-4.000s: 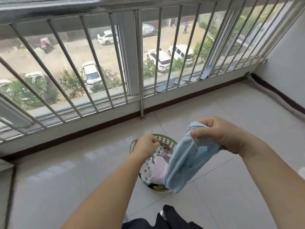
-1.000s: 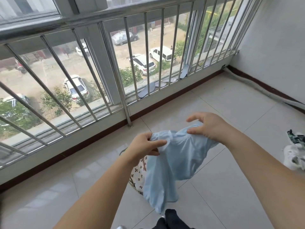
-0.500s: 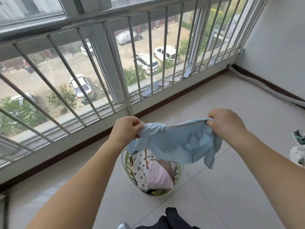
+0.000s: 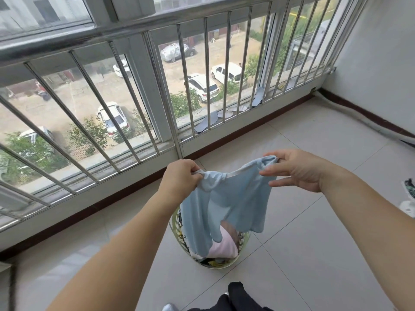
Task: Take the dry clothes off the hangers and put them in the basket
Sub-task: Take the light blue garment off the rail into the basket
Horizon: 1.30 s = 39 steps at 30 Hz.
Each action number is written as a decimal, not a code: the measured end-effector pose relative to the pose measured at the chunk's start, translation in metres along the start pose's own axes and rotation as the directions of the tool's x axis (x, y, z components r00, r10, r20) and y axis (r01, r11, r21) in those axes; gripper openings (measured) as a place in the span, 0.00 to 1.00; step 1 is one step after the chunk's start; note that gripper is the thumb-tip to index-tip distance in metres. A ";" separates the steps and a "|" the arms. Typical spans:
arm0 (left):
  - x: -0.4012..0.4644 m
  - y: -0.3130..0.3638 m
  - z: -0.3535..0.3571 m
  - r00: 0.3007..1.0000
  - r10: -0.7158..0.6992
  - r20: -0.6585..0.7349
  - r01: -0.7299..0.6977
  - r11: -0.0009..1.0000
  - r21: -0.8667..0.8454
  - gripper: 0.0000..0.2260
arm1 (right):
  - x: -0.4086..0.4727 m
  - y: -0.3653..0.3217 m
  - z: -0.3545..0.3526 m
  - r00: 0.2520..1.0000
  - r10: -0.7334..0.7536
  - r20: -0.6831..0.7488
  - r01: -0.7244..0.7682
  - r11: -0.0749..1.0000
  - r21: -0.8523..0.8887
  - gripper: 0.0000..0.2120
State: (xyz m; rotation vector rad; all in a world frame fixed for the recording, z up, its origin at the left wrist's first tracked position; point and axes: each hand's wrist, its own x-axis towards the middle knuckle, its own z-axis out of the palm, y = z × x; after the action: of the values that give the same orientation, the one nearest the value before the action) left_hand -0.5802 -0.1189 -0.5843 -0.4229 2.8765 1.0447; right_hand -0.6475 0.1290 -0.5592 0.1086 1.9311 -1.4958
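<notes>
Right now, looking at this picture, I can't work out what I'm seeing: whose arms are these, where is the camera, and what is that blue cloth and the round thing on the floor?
There is no machine here. A person wears a wide-angle camera on the head, so you look forward and down along their two bare arms. The left hand grips one corner of a light blue cloth garment; the right hand pinches the other end between thumb and finger, its remaining fingers extended. The garment hangs spread between them, above a round pale green plastic laundry basket standing on the pale tiled floor. Inside it lie a pink garment and other clothes. Behind is a metal-barred window railing, with parked cars far below.
</notes>
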 end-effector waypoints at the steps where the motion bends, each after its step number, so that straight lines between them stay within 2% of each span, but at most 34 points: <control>1: 0.000 -0.001 0.001 1.000 0.001 -0.021 -0.001 1.000 0.015 0.03 | 0.001 0.001 0.001 1.000 -0.021 0.003 0.021 0.994 -0.111 0.19; 3: -0.001 -0.001 0.003 0.998 0.018 -0.065 -0.012 0.997 0.081 0.04 | 0.006 0.002 0.006 0.987 -0.113 -0.116 0.054 0.905 -0.423 0.13; 5: -0.001 0.001 0.002 0.994 0.030 -0.108 -0.014 0.989 0.145 0.05 | 0.008 0.000 0.010 0.945 -0.237 -0.226 -0.002 0.686 -0.728 0.04; 7: 0.002 0.000 0.003 0.988 0.045 -0.145 -0.022 0.987 0.157 0.05 | 0.007 -0.003 0.013 0.918 -0.294 -0.267 -0.098 0.483 -0.870 0.07; 9: 0.004 -0.001 0.003 0.982 0.075 -0.175 -0.052 0.990 0.131 0.05 | 0.009 -0.003 0.015 0.900 -0.346 -0.266 -0.107 0.418 -0.902 0.10; 12: 0.003 0.002 0.003 0.976 0.069 -0.207 -0.064 0.997 0.032 0.04 | 0.013 -0.002 0.017 0.875 -0.415 -0.250 -0.041 0.451 -0.892 0.12; 15: 0.000 0.008 0.004 0.977 0.013 -0.213 -0.031 0.996 -0.081 0.05 | 0.013 -0.002 0.023 0.879 -0.379 -0.290 0.004 0.614 -0.789 0.14; 17: 0.000 0.013 0.006 0.983 -0.078 -0.165 0.037 0.970 -0.238 0.05 | 0.012 -0.002 0.029 0.855 -0.388 -0.343 0.021 0.688 -0.726 0.13; 19: -0.004 0.022 0.007 0.980 -0.190 -0.063 0.141 0.876 -0.461 0.05 | 0.011 -0.005 0.038 0.821 -0.423 -0.383 0.057 0.728 -0.683 0.10; 21: -0.008 0.033 0.008 0.969 -0.237 0.063 0.225 0.760 -0.610 0.04 | 0.010 -0.009 0.048 0.816 -0.439 -0.376 0.120 0.765 -0.633 0.08; 24: -0.014 0.048 0.010 0.966 -0.198 0.167 0.258 0.663 -0.703 0.05 | 0.005 -0.016 0.063 0.851 -0.460 -0.253 0.251 0.780 -0.574 0.02; 28: -0.015 0.058 0.009 0.966 -0.173 0.190 0.256 0.577 -0.776 0.08 | -0.005 -0.024 0.072 0.894 -0.447 -0.008 0.357 0.723 -0.591 0.06; 30: -0.016 0.056 0.008 0.966 -0.187 0.178 0.254 0.580 -0.774 0.07 | -0.008 -0.027 0.073 0.914 -0.397 0.085 0.372 0.735 -0.567 0.12; 32: -0.018 0.056 0.006 0.967 -0.177 0.185 0.255 0.597 -0.761 0.06 | -0.008 -0.026 0.075 0.908 -0.404 0.110 0.379 0.680 -0.628 0.18; 35: -0.021 0.054 0.004 0.975 -0.144 0.172 0.224 0.664 -0.713 0.06 | -0.004 -0.025 0.081 0.871 -0.485 0.076 0.385 0.578 -0.719 0.13; 37: -0.023 0.049 0.000 0.982 -0.135 0.130 0.187 0.748 -0.637 0.05 | 0.001 -0.023 0.082 0.859 -0.507 0.071 0.405 0.589 -0.699 0.08; 39: -0.023 0.040 -0.004 0.989 -0.111 0.100 0.148 0.812 -0.565 0.04 | 0.005 -0.020 0.080 0.865 -0.495 0.086 0.432 0.644 -0.631 0.05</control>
State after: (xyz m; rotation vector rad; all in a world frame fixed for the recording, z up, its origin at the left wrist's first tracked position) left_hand -0.5686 -0.0866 -0.5536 -0.5855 2.3780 1.8506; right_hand -0.6241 0.0499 -0.5540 -0.6911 2.5756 -1.0314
